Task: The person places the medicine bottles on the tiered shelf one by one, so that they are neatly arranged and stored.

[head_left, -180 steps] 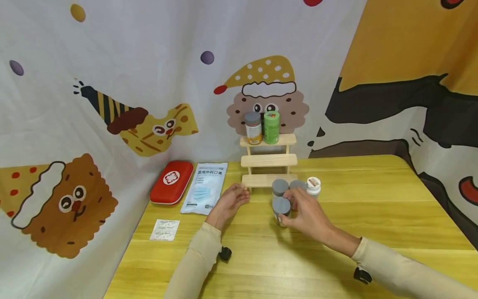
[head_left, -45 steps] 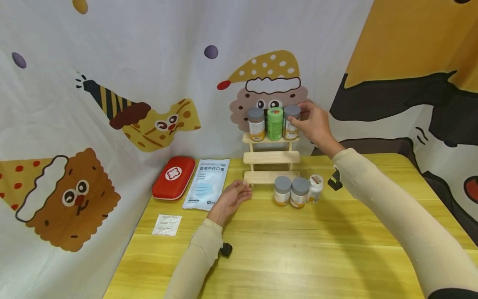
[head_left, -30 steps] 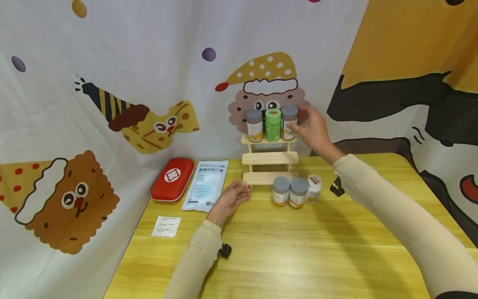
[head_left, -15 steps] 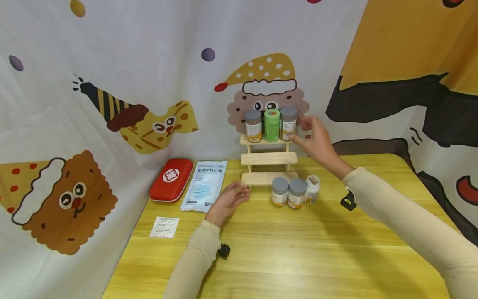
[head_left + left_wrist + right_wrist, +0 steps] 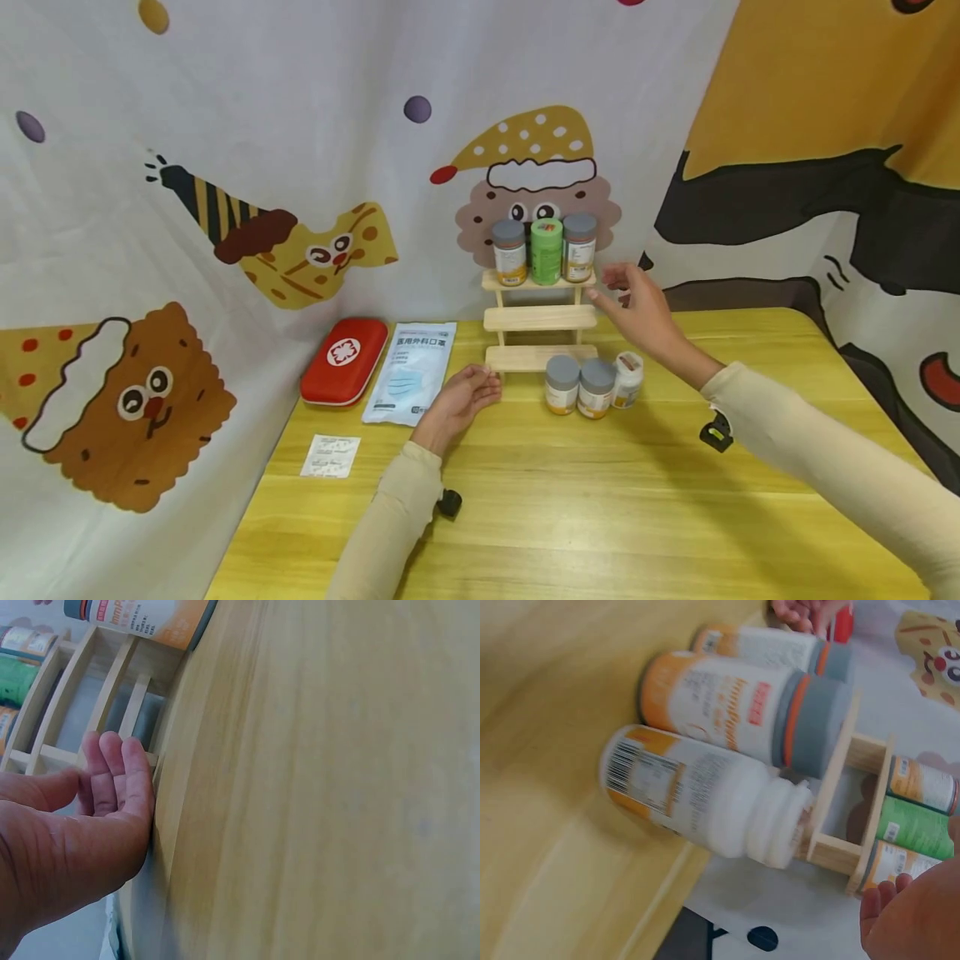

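A three-tier wooden step rack (image 5: pixel 540 317) stands against the backdrop. My left hand (image 5: pixel 467 398) pinches the left end of its lowest step, though the fingertips' contact is partly hidden. On the top step stand a grey-capped bottle (image 5: pixel 510 253), a green bottle (image 5: pixel 546 252) and another grey-capped bottle (image 5: pixel 579 248). My right hand (image 5: pixel 639 310) is off the rack's right side, fingers loosely bent, holding nothing. Below it, two grey-capped bottles (image 5: pixel 562 386) and a smaller white bottle (image 5: pixel 705 795) stand upright on the table, in front of the rack's right end.
On the table's left lie a red zip case (image 5: pixel 345 362), a face mask packet (image 5: pixel 410 373) and a small white blister pack (image 5: pixel 331 456). The printed cloth backdrop (image 5: pixel 315 100) hangs right behind the table (image 5: pixel 510 517).
A grey-capped bottle has gone from the table onto the top step's right end. My right hand has let go of it and drawn down and right. The left hand has stayed put.
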